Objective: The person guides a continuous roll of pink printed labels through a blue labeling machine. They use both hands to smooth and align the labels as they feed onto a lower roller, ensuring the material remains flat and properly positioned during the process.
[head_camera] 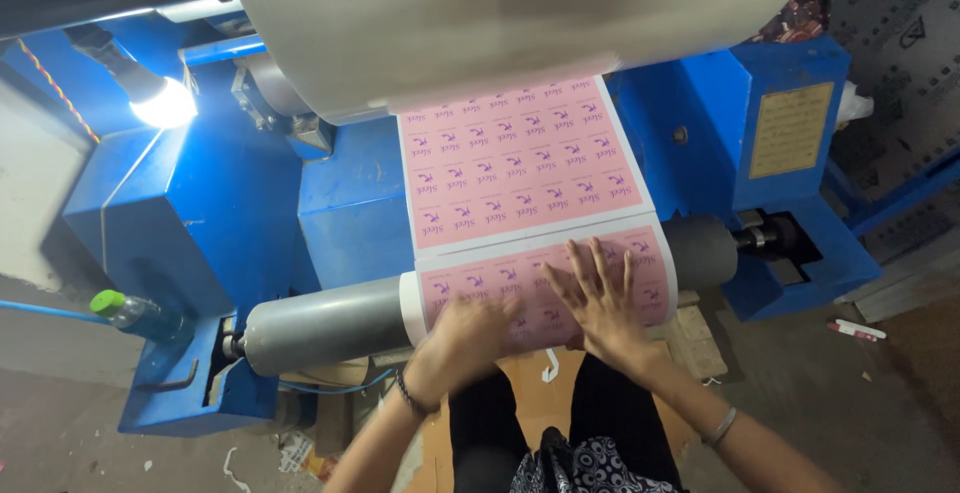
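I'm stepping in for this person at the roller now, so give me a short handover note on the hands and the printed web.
Left hand: flat on the pink printed sheet where it wraps the grey roller; blurred, nothing gripped.
Right hand: fingers spread, pressing the same sheet on the roller.
The sheet runs down from the big silver drum of the blue machine.
Done: the sheet lies over the roller.
Left: cannot tell how far it is wound or fixed.

Bright lamp (163, 105) lights grey, seemingly concrete floor (60, 423).
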